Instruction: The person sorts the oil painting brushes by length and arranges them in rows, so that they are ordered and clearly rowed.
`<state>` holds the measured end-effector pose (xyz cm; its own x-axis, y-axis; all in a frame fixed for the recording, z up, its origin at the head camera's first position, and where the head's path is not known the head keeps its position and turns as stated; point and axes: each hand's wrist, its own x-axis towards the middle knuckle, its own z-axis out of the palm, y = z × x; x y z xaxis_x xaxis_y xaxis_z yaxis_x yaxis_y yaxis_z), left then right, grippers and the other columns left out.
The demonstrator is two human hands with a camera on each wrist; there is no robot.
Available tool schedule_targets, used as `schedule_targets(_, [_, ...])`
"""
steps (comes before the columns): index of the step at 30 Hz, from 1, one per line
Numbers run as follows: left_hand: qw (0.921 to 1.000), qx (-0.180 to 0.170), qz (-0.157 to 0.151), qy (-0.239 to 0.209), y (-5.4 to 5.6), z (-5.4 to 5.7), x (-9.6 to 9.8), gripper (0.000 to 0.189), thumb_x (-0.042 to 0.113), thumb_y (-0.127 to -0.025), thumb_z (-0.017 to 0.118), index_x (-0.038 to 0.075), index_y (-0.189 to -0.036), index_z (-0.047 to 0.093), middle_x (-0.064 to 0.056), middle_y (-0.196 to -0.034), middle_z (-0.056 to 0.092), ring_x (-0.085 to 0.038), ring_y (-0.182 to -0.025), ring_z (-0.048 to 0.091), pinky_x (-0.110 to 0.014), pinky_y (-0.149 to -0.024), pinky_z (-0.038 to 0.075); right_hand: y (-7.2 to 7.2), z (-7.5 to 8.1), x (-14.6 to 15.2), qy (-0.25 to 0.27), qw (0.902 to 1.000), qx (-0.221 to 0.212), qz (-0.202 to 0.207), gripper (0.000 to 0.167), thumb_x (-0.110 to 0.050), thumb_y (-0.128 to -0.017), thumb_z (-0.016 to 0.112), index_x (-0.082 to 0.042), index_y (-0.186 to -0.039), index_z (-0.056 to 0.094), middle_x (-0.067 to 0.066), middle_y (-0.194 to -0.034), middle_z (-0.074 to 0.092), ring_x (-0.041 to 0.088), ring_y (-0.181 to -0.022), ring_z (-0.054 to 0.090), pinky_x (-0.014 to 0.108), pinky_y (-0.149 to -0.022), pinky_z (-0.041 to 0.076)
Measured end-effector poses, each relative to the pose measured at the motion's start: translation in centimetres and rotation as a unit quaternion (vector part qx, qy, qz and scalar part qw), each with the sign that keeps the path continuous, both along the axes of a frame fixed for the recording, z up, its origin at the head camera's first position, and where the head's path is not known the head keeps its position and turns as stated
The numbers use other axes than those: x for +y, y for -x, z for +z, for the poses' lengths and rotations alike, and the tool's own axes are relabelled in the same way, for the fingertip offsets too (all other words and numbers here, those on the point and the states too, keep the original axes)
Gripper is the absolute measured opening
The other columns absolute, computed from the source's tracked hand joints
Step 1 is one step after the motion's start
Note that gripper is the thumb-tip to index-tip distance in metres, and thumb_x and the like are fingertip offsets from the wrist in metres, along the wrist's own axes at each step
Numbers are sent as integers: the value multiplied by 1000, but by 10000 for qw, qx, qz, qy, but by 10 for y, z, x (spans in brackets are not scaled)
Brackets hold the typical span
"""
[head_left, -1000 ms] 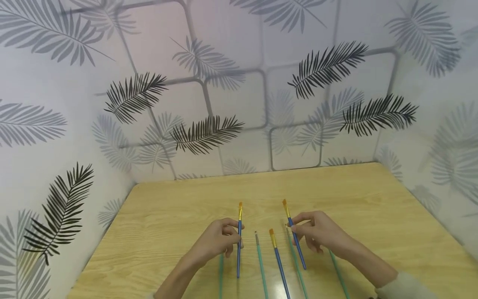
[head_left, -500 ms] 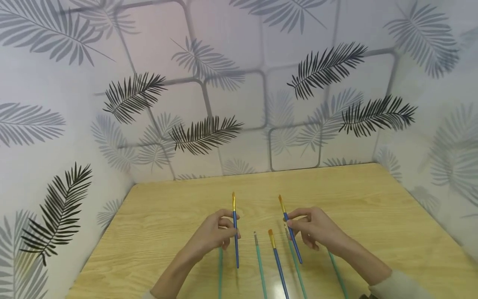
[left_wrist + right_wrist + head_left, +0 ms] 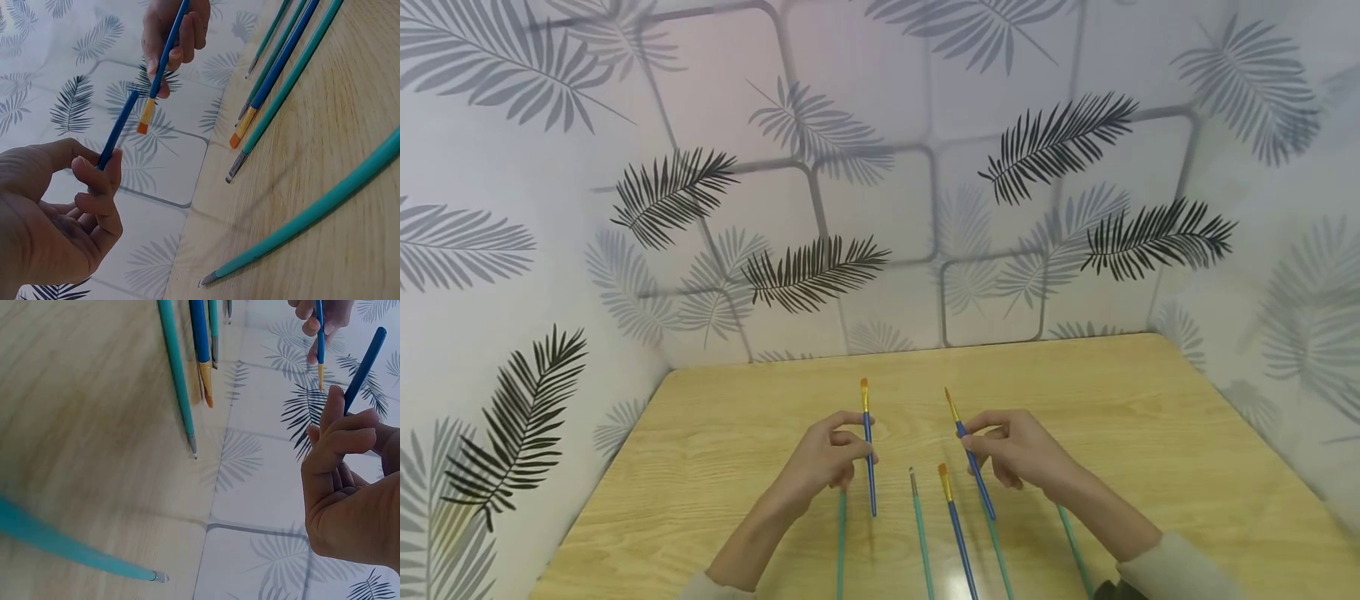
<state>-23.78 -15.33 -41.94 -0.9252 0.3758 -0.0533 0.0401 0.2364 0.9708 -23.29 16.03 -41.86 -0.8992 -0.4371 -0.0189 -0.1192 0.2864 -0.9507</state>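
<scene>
– Where the table [image 3: 737,437] comes nearest us, we've got four green brushes [image 3: 922,537] and a lone blue brush [image 3: 961,537] lying side by side, slivers of wood between them, handles running off our head view's bottom edge.

– Yep. And the hands?

– Just beyond, up over the wood. We see the left hand [image 3: 823,457] pinching a slim blue paintbrush [image 3: 872,487] between thumb and curled fingers, and the right hand [image 3: 1021,450] pinching its twin [image 3: 978,479] the same way, both bristle ends pointing away from us.

– Elbow room?

– The two held ones are well apart, and we count a decent stretch of wood out to both sides and on to the far edge [image 3: 917,352], where the leaf-print backdrop [image 3: 880,208] rises.

– Any writing?

– If those handles carry print, it's too small for us to read.
</scene>
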Motion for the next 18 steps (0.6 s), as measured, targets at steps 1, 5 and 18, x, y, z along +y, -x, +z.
schedule_targets(1, [10000,1,8,19,1,0,0,46,16,-94,65,9,-138,51,-14,-94,73,-10,-49,46,-20,-51,40,2,0,-1,-44,10000,36,-31,42,-26,-97,65,6,-124,59,13,-77,72,4,-41,40,17,-39,34])
schedule_targets(5, [9999,-29,128,62,4,1,-1,51,18,-95,65,6,-141,48,-13,-94,73,-8,-47,45,-19,-50,42,8,2,-5,-81,9999,102,-97,39,-25,-97,66,3,-122,61,9,-75,71,6,-41,40,18,-39,33])
schedule_targets(18, [9988,-125,472,-54,13,0,-3,49,21,-94,68,15,-140,52,-2,-80,70,-10,-46,38,-24,-52,36,27,10,-19,-80,9989,80,-458,33,-22,-96,67,1,-119,64,12,-74,70,7,-40,37,18,-39,31])
